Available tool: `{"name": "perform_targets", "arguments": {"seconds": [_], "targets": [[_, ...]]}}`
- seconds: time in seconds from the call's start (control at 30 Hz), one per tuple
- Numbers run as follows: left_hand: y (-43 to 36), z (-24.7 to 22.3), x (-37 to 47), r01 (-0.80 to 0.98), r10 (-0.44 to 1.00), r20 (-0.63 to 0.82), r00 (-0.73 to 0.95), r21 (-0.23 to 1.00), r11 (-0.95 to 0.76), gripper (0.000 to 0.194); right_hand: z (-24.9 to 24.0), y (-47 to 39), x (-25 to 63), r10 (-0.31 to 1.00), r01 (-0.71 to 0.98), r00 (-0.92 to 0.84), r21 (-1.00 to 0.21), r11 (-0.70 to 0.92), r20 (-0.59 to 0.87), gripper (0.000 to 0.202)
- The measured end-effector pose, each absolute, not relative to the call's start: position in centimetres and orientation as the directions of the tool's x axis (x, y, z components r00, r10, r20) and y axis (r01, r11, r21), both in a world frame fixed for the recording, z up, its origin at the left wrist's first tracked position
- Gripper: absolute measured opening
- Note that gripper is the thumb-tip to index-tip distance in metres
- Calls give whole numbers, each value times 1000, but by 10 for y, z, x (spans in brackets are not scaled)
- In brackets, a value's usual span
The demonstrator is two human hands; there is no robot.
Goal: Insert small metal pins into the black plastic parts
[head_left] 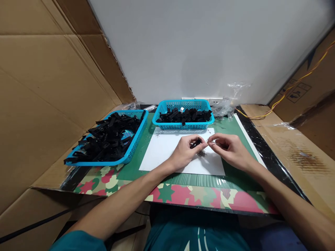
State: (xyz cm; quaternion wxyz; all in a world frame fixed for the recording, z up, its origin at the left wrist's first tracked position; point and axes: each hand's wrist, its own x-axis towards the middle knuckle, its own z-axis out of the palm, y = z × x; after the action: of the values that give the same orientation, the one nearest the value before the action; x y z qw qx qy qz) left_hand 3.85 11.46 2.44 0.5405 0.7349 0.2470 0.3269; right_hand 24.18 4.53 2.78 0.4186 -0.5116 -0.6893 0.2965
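My left hand point(185, 152) is closed around a small black plastic piece point(195, 143), whose dark end shows between thumb and fingers. Close beside it, my right hand point(228, 149) has thumb and index finger pinched together, the tips nearly touching the left thumb. Whatever sits in that pinch is too small to make out. Both hands are above a white sheet of paper point(162, 153). Under them on the paper lies a little heap of tiny dark metal-looking bits point(201, 153).
A blue basket point(136, 144) heaped with black plastic pieces stands left; another blue basket point(183, 126) with similar pieces stands behind the paper. Clear plastic bags point(224, 108) lie at the back right. Cardboard walls point(39, 87) flank the table, and yellow-red wires point(277, 103) hang at right.
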Motion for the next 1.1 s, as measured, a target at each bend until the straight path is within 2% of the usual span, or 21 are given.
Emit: {"name": "perform_targets", "arguments": {"seconds": [0.17,0.33,0.47,0.63,0.83,0.97,1.1], "targets": [[119,21,37,12,683,228,694,945,-328,30,29,47,246,964,399,-135,-878,265,230,30],[117,22,37,1,678,215,703,953,-304,34,27,49,246,975,301,-149,-931,204,165,33],[116,21,36,16,710,217,670,952,-307,36,26,51,247,977,278,-85,-937,213,197,32],[122,14,34,-18,611,244,753,936,-351,71,29,52,255,960,312,80,-921,232,269,32],[125,15,32,87,618,321,718,839,-538,56,33,52,269,959,324,153,-929,180,239,35],[126,13,28,119,577,467,670,699,-705,47,36,53,272,985,322,121,-943,80,124,36],[129,9,27,149,382,581,719,408,-901,40,36,54,267,998,369,60,-929,-12,11,37]]}}
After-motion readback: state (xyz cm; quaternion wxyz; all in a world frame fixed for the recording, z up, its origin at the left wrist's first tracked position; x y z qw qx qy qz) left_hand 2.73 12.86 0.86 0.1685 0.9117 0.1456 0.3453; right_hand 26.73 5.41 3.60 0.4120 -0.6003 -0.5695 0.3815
